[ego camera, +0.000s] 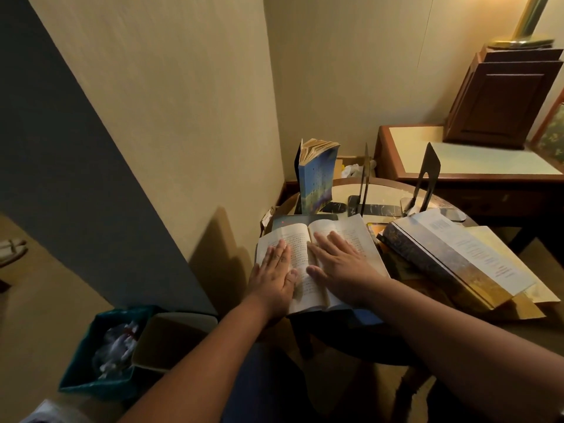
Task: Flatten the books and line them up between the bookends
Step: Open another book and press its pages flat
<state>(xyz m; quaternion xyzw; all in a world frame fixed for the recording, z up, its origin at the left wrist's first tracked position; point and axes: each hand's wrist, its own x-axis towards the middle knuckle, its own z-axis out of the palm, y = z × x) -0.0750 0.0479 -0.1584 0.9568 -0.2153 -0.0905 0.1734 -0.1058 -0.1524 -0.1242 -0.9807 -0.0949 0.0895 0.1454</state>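
An open paperback (357,236) lies flat at the near left of the small round table (341,187). My left hand (274,270) presses flat on its left page, and my right hand (338,264) presses flat on its right page by the spine. Behind it a blue book (316,181) stands upright with its pages fanned at the top. Two dark metal bookends (364,181) (425,181) stand at the back of the table, apart, with nothing between them. Another open book (451,254) lies on a pile to the right.
A teal waste bin (100,355) with crumpled paper and a cardboard box (171,340) stand on the floor at the lower left. A wooden desk (470,160) with a dark cabinet (503,96) and a brass lamp base (522,41) stands behind on the right. The walls meet just behind the table.
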